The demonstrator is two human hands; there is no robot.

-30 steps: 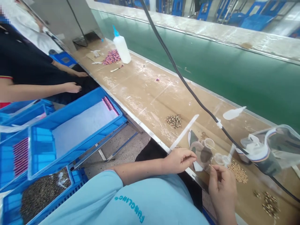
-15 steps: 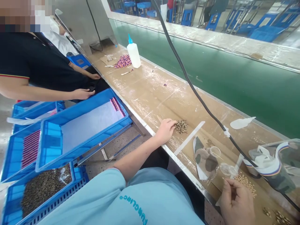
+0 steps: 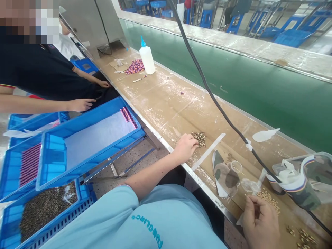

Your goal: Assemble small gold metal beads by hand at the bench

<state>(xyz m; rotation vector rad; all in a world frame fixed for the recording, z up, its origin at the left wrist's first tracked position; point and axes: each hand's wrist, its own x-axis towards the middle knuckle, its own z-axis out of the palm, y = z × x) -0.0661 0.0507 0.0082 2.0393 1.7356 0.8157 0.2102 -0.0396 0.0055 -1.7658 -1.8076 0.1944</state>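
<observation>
My left hand is at the near edge of a small pile of dark and gold pieces on the brown table; its fingers are closed together, and what they hold is hidden. At the lower right, my right hand has its thumb and fingers curled together beside a pile of light tan pieces. Anything between those fingers is too small to make out. More gold and dark pieces lie to the right of it.
A white bottle with a blue tip stands by a pink and purple pile. A black cable crosses the view. Blue trays are at the left near another person. A camouflage-patterned bag sits at the right.
My left hand has shifted slightly towards me and right, showing more of the pile's left side. The other person's near hand has moved left, with fingers more extended.
</observation>
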